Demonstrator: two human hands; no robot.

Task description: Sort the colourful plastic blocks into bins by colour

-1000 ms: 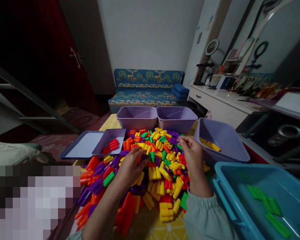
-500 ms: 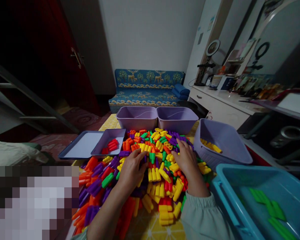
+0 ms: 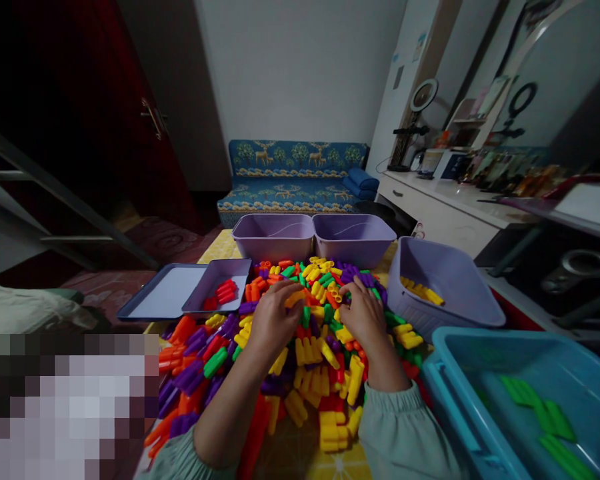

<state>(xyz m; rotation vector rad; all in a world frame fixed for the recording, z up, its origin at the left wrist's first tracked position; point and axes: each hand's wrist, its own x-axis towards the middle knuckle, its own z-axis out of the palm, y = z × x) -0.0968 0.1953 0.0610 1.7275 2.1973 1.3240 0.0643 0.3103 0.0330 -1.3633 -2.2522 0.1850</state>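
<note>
A heap of plastic toy building blocks (image 3: 310, 350) in red, orange, yellow, green and purple lies in front of me, many shaped like joined tubes. My left hand (image 3: 274, 317) reaches over the middle of it, fingers and thumb curled around a yellow block (image 3: 296, 299); the fingers partly hide it. On the right of the heap rests my right hand (image 3: 364, 312), its fingers apart over purple and yellow blocks, with nothing visibly held. Just left of its fingertips are small orange and yellow tube blocks (image 3: 334, 292).
Two purple bins (image 3: 273, 249) (image 3: 353, 251) stand behind the heap. A third purple bin (image 3: 450, 267) holds yellow blocks, a blue tub (image 3: 443, 373) green ones. At left, a shallow tray (image 3: 235, 268) holds red blocks beside a flat lid (image 3: 165, 293). A blue sofa (image 3: 295, 190) stands beyond.
My right hand has come down from beside the right-hand purple bin onto the heap and shifted left. My left hand has moved slightly forward and right, closing around the yellow block.
</note>
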